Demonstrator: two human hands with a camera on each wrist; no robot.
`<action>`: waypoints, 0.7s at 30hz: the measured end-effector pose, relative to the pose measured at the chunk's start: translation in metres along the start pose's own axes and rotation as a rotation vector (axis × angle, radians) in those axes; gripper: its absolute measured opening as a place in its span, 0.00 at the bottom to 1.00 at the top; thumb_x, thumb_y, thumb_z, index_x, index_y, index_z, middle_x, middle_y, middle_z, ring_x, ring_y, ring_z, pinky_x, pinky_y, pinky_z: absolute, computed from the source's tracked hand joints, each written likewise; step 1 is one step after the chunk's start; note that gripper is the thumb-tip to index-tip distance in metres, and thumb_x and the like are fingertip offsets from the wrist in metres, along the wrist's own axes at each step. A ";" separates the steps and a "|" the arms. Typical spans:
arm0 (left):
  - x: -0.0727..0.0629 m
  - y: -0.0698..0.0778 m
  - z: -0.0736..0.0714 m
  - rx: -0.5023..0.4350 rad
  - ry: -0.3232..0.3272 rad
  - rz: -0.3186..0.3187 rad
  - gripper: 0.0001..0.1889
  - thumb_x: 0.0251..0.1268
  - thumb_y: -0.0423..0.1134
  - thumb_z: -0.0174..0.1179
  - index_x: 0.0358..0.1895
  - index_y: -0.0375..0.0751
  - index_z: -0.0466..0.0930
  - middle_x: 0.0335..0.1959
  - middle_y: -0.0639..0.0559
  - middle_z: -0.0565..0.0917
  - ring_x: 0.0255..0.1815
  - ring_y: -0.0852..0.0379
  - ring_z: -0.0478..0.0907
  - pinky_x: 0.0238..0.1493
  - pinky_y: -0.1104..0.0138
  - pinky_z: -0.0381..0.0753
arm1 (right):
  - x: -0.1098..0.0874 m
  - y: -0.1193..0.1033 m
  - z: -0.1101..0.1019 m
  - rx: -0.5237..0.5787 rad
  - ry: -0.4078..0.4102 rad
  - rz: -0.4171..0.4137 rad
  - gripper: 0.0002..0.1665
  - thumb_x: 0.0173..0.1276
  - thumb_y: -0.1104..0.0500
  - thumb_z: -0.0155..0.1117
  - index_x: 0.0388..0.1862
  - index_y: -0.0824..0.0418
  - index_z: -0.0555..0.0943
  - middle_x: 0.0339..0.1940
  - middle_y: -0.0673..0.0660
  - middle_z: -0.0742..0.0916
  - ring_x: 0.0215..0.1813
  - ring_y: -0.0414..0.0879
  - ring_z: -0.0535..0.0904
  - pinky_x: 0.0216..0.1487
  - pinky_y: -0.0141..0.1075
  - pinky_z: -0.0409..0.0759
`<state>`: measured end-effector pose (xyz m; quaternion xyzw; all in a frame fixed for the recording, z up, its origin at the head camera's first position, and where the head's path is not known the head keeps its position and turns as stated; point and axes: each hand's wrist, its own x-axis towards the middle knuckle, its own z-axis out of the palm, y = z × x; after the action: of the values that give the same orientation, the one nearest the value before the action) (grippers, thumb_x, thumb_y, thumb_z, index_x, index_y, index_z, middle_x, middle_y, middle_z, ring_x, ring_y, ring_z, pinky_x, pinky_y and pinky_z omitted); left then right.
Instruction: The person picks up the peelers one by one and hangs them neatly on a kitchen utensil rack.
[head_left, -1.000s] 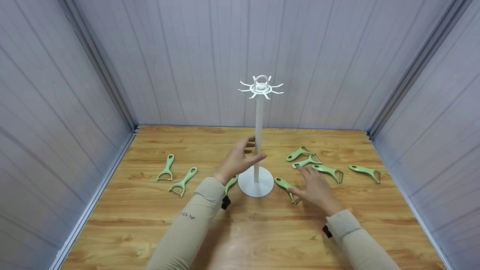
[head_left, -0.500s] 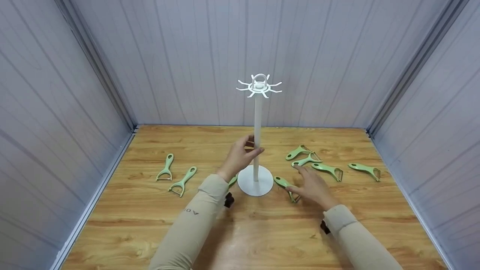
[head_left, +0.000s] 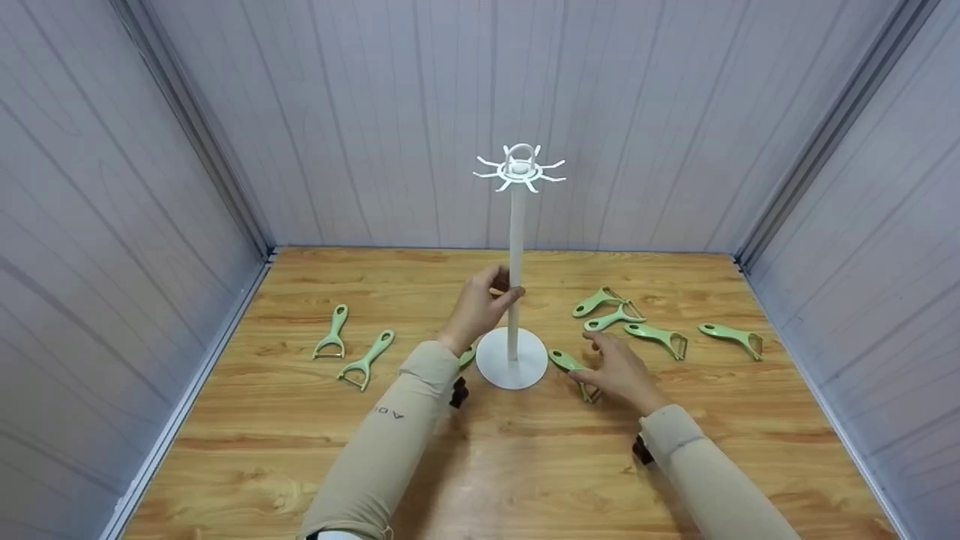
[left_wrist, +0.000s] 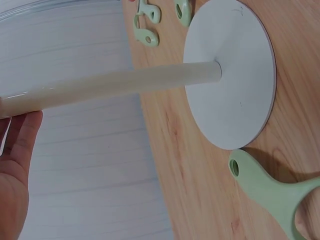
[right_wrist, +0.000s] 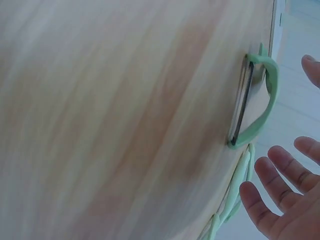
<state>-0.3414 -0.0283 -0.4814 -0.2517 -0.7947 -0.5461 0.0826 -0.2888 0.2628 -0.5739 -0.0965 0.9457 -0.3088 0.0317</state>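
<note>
A white hook stand (head_left: 516,232) rises from a round base on the wooden table, a ring of hooks at its top. My left hand (head_left: 478,307) grips its pole below mid-height, thumb in front and fingers behind; the fingers (left_wrist: 22,137) also show against the pole in the left wrist view. Over the green Y-shaped peeler (head_left: 564,360) right of the base, my right hand (head_left: 621,370) hovers with spread, relaxed fingers and holds nothing. That peeler's blade end (right_wrist: 242,105) faces the right wrist camera. Another peeler (left_wrist: 265,185) touches the base edge, mostly hidden by my left arm in the head view.
Two green peelers lie on the left, one (head_left: 336,331) behind the other (head_left: 367,361). Farther right are several more: an overlapping pair (head_left: 598,301), one beside it (head_left: 654,335) and one (head_left: 729,335) near the right wall. Panel walls (head_left: 375,127) enclose the table on three sides.
My left thumb and fingers have closed in around the pole. My right hand has shifted slightly left, over the nearest peeler. The peelers lie where they were.
</note>
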 end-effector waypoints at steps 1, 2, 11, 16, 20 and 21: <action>0.000 0.000 0.000 0.005 -0.003 0.000 0.12 0.79 0.32 0.66 0.57 0.29 0.82 0.46 0.38 0.89 0.49 0.44 0.88 0.52 0.56 0.92 | 0.001 0.000 0.001 0.006 0.002 -0.001 0.52 0.69 0.45 0.81 0.84 0.63 0.69 0.73 0.70 0.81 0.71 0.66 0.79 0.65 0.65 0.80; 0.000 0.000 -0.001 0.006 -0.004 0.002 0.12 0.78 0.32 0.67 0.56 0.29 0.82 0.46 0.38 0.89 0.49 0.44 0.88 0.51 0.56 0.92 | 0.002 0.000 0.002 0.011 0.002 -0.001 0.51 0.69 0.45 0.81 0.83 0.63 0.69 0.72 0.70 0.81 0.69 0.66 0.80 0.64 0.64 0.81; 0.003 -0.001 -0.003 0.018 -0.019 0.007 0.14 0.78 0.34 0.68 0.57 0.27 0.82 0.44 0.37 0.90 0.46 0.45 0.88 0.50 0.57 0.90 | 0.009 0.000 0.007 0.061 -0.014 0.023 0.47 0.69 0.49 0.82 0.80 0.65 0.73 0.65 0.68 0.85 0.62 0.61 0.83 0.60 0.60 0.82; 0.003 -0.002 -0.003 0.015 -0.016 -0.004 0.12 0.77 0.33 0.68 0.55 0.30 0.82 0.43 0.38 0.90 0.46 0.45 0.88 0.51 0.57 0.89 | 0.013 -0.002 0.009 0.085 -0.023 0.024 0.42 0.70 0.52 0.81 0.77 0.67 0.76 0.53 0.63 0.86 0.51 0.54 0.81 0.55 0.55 0.80; 0.005 -0.003 -0.003 0.016 -0.019 -0.007 0.11 0.77 0.33 0.68 0.55 0.32 0.82 0.43 0.38 0.90 0.46 0.45 0.89 0.52 0.56 0.89 | 0.015 -0.003 0.009 0.086 -0.038 0.031 0.39 0.71 0.53 0.80 0.75 0.68 0.77 0.49 0.62 0.86 0.47 0.52 0.81 0.53 0.53 0.81; 0.005 -0.003 -0.002 0.014 -0.020 -0.010 0.11 0.77 0.33 0.68 0.54 0.32 0.82 0.43 0.38 0.90 0.46 0.45 0.89 0.52 0.55 0.89 | 0.016 -0.004 0.009 0.089 -0.045 0.037 0.39 0.71 0.53 0.80 0.74 0.68 0.78 0.49 0.62 0.86 0.47 0.52 0.81 0.53 0.53 0.82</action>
<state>-0.3474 -0.0298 -0.4811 -0.2526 -0.8006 -0.5383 0.0740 -0.3023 0.2514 -0.5795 -0.0843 0.9317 -0.3475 0.0629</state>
